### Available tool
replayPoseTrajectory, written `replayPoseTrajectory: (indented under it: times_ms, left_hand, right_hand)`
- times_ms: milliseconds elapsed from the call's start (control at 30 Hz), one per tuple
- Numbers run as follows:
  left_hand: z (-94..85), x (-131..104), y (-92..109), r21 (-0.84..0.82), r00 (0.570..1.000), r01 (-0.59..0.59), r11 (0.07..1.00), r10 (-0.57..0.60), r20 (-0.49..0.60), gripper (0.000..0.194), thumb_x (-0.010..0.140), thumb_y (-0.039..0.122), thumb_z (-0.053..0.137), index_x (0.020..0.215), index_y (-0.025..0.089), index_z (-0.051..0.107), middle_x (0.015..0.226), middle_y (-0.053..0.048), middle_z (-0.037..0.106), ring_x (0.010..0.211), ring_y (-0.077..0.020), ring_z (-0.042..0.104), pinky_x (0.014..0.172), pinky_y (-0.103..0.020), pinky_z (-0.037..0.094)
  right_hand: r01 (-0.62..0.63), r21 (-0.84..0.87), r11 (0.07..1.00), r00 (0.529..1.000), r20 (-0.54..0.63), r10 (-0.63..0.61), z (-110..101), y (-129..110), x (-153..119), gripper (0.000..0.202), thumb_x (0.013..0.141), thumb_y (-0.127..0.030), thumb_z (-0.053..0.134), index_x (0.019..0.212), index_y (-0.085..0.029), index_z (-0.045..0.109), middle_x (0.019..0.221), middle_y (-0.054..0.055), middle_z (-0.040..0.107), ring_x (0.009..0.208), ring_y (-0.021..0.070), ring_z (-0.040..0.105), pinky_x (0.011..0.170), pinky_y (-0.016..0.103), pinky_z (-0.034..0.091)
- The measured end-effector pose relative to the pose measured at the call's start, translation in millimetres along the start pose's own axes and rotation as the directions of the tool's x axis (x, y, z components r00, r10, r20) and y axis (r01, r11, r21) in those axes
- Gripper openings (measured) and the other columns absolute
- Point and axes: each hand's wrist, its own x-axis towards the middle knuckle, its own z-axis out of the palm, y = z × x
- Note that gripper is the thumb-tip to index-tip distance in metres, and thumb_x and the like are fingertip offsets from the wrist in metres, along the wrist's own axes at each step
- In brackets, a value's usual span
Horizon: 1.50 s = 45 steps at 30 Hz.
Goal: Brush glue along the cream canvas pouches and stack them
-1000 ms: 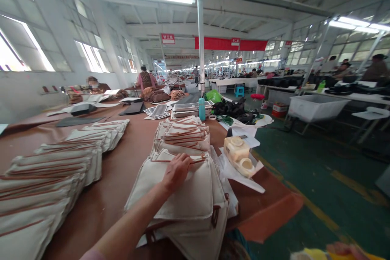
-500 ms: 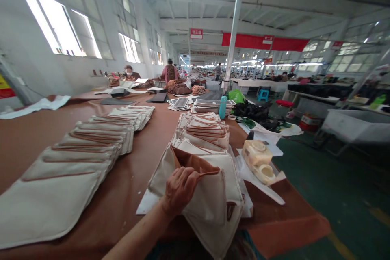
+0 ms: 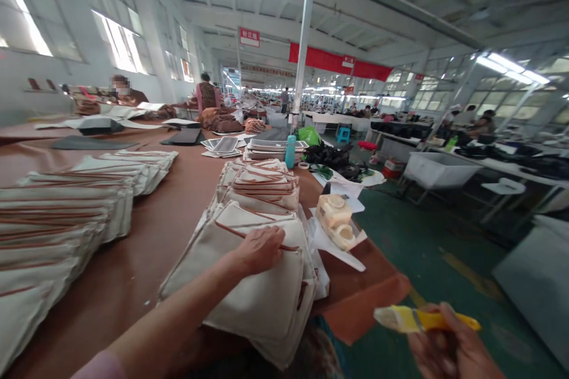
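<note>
My left hand (image 3: 262, 249) rests on the top off-white leather-like piece (image 3: 253, 290), its closed fingers at the brown-edged opening of this pocket-like piece. The opening now lies nearly flat, and my thumb is mostly hidden. That piece tops a staggered row of similar pieces (image 3: 267, 180) running away from me. At the lower right my right hand (image 3: 448, 343) is closed around a paintbrush (image 3: 427, 320) with a yellow handle. Its pale bristles point left, beyond the table edge. A yellowish plastic jug (image 3: 334, 213) with an opening in its side stands right of the row.
Another fanned row of off-white pieces (image 3: 98, 213) lies on the left of the brown-covered table (image 3: 164, 231). A turquoise bottle (image 3: 290, 152) stands near the far end. White paper (image 3: 351, 257) lies under the jug. A grey-white bin (image 3: 440, 172) stands across the green floor.
The pocket-like piece's raised edge has come down flat under my left hand. My right hand with the paintbrush has come into view. The view has turned right.
</note>
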Motion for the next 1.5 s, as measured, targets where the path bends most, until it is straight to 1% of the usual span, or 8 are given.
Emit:
replayPoseTrajectory:
  times_ms: [167,267,367,467,700,1133,1333,1500]
  left_hand:
    - [4.2,7.4,2.1,0.026,0.999,-0.012,1.0,0.011,0.039,0.022,0.082,0.02,0.051,0.101,0.023,0.062,0.103,-0.009,0.064,0.098,-0.0291,0.063,0.084,-0.042,0.048]
    - [1.0,7.2,2.4,-0.062,0.996,0.022,0.998,-0.016,0.092,0.02,0.082,0.03,0.057,0.099,0.024,0.066,0.099,-0.008,0.067,0.096,-0.0289,0.063,0.082,-0.039,0.046]
    - [-13.4,2.0,4.5,-0.111,0.993,0.044,0.993,-0.031,0.111,0.013,0.084,0.029,0.057,0.084,0.024,0.069,0.091,-0.005,0.067,0.088,-0.0248,0.063,0.075,-0.033,0.044]
    - [-37.4,-12.3,13.0,-0.055,0.995,0.079,0.995,-0.082,-0.057,0.014,0.087,0.026,0.056,0.078,0.023,0.067,0.09,-0.004,0.066,0.09,-0.023,0.062,0.078,-0.032,0.042]
    - [-58.5,-48.5,51.3,0.146,0.959,0.237,0.96,-0.207,-0.196,0.016,0.091,0.014,0.05,0.089,0.022,0.064,0.108,-0.006,0.066,0.103,-0.026,0.06,0.078,-0.033,0.043]
    - [-8.3,-22.0,33.7,-0.404,0.929,0.259,0.877,-0.341,-0.144,0.011,0.089,0.025,0.053,0.086,0.021,0.063,0.091,-0.003,0.066,0.083,-0.0193,0.061,0.07,-0.028,0.039]
    - [5.6,-23.9,32.4,-0.615,0.943,0.166,0.771,-0.306,-0.128,0.023,0.087,0.033,0.057,0.093,0.022,0.075,0.089,-0.003,0.062,0.079,-0.0166,0.058,0.071,-0.026,0.042]
    - [4.8,-27.3,34.5,-0.705,0.942,0.195,0.682,-0.33,-0.058,0.026,0.083,0.038,0.061,0.094,0.021,0.078,0.089,-0.003,0.065,0.081,-0.0173,0.059,0.07,-0.025,0.043]
  right_hand:
    - [0.235,-0.193,0.953,0.97,-0.01,-0.241,12.7,-4.2,38.9,0.036,0.084,-0.051,0.073,0.081,-0.018,0.057,0.058,-0.006,0.041,0.041,0.0076,0.032,0.04,0.02,0.034]
    - [0.393,-0.54,0.745,0.901,0.063,-0.43,15.6,-4.1,91.8,0.048,0.09,-0.065,0.057,0.097,-0.018,0.06,0.066,-0.002,0.053,0.048,0.0124,0.044,0.044,0.023,0.035]
    - [0.424,-0.676,0.603,0.886,0.171,-0.432,23.6,4.6,148.1,0.053,0.083,-0.067,0.065,0.091,-0.015,0.066,0.066,0.003,0.059,0.053,0.0171,0.053,0.05,0.027,0.04]
    - [0.468,-0.751,0.467,0.873,0.312,-0.374,36.0,23.3,190.2,0.047,0.089,-0.063,0.063,0.09,-0.016,0.068,0.065,0.002,0.061,0.057,0.0191,0.057,0.057,0.029,0.045]
    - [0.492,-0.829,0.266,0.867,0.441,-0.23,44.0,58.4,237.9,0.033,0.1,-0.046,0.063,0.088,-0.015,0.065,0.077,0.001,0.062,0.068,0.0169,0.061,0.071,0.033,0.052]
    - [0.74,-0.648,0.181,0.672,0.697,-0.25,21.9,27.8,191.8,0.032,0.092,-0.048,0.055,0.095,-0.021,0.072,0.096,0.007,0.069,0.089,0.025,0.066,0.082,0.035,0.05]
    - [0.708,-0.672,0.219,0.702,0.634,-0.323,21.5,31.3,182.6,0.035,0.089,-0.052,0.057,0.093,-0.02,0.072,0.097,0.009,0.07,0.09,0.0289,0.067,0.083,0.039,0.05]
    - [0.606,-0.736,0.3,0.771,0.452,-0.449,35.4,23.9,141.5,0.045,0.094,-0.058,0.053,0.099,-0.016,0.069,0.081,0.009,0.069,0.062,0.0244,0.064,0.06,0.034,0.05]
